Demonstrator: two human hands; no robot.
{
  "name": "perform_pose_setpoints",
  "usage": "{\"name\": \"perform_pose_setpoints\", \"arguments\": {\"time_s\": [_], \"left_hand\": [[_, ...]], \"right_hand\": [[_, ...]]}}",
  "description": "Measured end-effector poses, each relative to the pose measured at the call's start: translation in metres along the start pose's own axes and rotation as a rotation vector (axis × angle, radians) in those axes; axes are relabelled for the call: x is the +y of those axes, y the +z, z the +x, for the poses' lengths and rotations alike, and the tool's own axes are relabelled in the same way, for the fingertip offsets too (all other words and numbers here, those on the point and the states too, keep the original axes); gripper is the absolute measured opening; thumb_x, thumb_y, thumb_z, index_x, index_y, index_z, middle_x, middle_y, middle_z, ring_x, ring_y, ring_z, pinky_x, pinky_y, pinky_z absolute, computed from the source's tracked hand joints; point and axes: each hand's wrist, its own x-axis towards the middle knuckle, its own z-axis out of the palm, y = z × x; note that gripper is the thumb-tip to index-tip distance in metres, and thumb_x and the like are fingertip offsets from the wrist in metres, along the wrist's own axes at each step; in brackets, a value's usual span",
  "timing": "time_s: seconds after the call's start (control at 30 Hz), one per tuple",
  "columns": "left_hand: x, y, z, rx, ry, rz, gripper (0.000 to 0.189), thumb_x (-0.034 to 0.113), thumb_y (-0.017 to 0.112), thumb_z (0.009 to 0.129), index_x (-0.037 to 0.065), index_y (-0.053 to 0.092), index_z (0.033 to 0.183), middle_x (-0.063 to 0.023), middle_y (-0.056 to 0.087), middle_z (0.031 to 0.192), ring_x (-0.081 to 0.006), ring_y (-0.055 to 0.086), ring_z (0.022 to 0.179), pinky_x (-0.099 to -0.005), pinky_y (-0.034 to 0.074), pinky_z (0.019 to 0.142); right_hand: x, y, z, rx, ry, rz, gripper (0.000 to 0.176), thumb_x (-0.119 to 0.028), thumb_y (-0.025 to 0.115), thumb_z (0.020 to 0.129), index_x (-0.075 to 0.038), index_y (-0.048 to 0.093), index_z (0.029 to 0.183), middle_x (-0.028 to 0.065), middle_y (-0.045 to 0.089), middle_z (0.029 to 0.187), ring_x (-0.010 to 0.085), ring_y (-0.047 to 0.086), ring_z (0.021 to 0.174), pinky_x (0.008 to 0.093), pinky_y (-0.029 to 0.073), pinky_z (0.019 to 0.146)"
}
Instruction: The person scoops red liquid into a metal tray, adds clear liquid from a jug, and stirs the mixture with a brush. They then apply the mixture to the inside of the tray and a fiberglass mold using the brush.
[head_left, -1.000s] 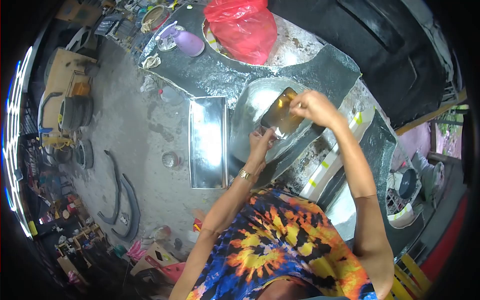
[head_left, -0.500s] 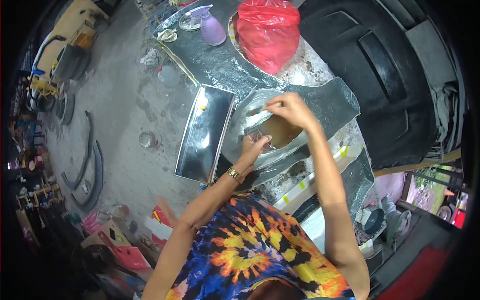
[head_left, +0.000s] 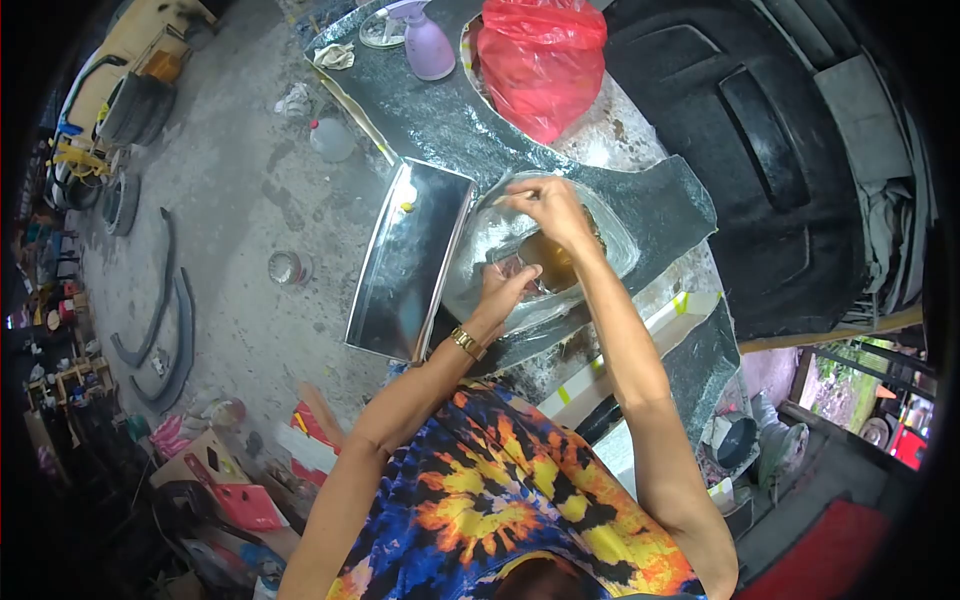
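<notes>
My left hand is closed on the near side of a clear plastic tub with amber-brown liquid showing in it. Beyond it, my right hand pinches a thin brush, its tip partly hidden by the fingers. Both hands are over a shiny, translucent rounded piece, which looks wet. That piece lies on a dark glossy sheet. Close by on the left is a shiny black rectangular panel with a pale edge and a small yellow spot.
A red plastic bag and a lilac spray bottle stand at the back of the table. A large black hood-like panel is at the right. On the concrete floor are a jar, a clear jug and curved dark strips.
My right hand has shifted left and slightly up with the brush. My left hand stays at the tub. The whole view has shifted slightly.
</notes>
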Motion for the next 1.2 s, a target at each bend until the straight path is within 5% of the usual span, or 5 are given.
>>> {"name": "perform_pose_setpoints", "arguments": {"time_s": [0.4, 0.8, 0.9, 1.1, 1.2], "left_hand": [[0.008, 0.006, -0.007, 0.047, 0.023, -0.059, 0.019, 0.013, 0.074, 0.080, 0.002, 0.062, 0.089, 0.0006, 0.060, 0.070, -0.0046, 0.053, 0.055, -0.0199, 0.041, 0.047], [-0.002, 0.003, -0.001, 0.039, 0.003, -0.058, 0.017, 0.014, 0.075, 0.080, 0.004, 0.063, 0.087, 0.0008, 0.061, 0.069, -0.0048, 0.052, 0.053, -0.0197, 0.038, 0.046], [0.003, 0.003, -0.006, -0.009, -0.032, 0.017, 0.017, 0.028, 0.073, 0.083, 0.015, 0.062, 0.084, 0.0051, 0.064, 0.077, -0.0045, 0.061, 0.070, -0.0210, 0.040, 0.057], [0.011, 0.007, -0.015, 0.012, 0.005, -0.041, 0.014, 0.027, 0.072, 0.084, 0.016, 0.063, 0.085, 0.0051, 0.064, 0.078, -0.0046, 0.061, 0.073, -0.0217, 0.039, 0.057], [0.002, 0.003, -0.014, 0.012, 0.023, -0.047, 0.013, 0.024, 0.071, 0.085, 0.013, 0.065, 0.089, 0.0042, 0.064, 0.080, -0.0030, 0.057, 0.068, -0.0197, 0.038, 0.055]], "right_hand": [[0.015, 0.046, 0.015, -0.147, 0.095, -0.329, 0.024, -0.027, 0.073, 0.078, -0.013, 0.076, 0.098, 0.0054, 0.074, 0.086, 0.0230, 0.068, 0.087, 0.0527, 0.033, 0.101], [0.019, 0.032, 0.015, -0.101, 0.173, -0.170, 0.022, -0.026, 0.075, 0.076, -0.014, 0.077, 0.094, 0.0101, 0.073, 0.083, 0.0262, 0.068, 0.085, 0.0424, 0.038, 0.089], [0.023, 0.018, 0.007, 0.036, 0.162, -0.161, 0.022, -0.028, 0.075, 0.077, -0.013, 0.077, 0.092, 0.0120, 0.072, 0.083, 0.0276, 0.069, 0.082, 0.0411, 0.044, 0.084], [-0.026, -0.091, -0.060, 0.203, 0.032, -0.006, 0.026, -0.026, 0.069, 0.083, -0.002, 0.073, 0.092, 0.0156, 0.070, 0.081, 0.0239, 0.068, 0.070, 0.0337, 0.050, 0.068], [-0.020, -0.111, -0.089, 0.051, 0.015, -0.162, 0.022, -0.024, 0.069, 0.083, -0.003, 0.073, 0.092, 0.0139, 0.070, 0.085, 0.0267, 0.066, 0.075, 0.0372, 0.050, 0.070]]}}
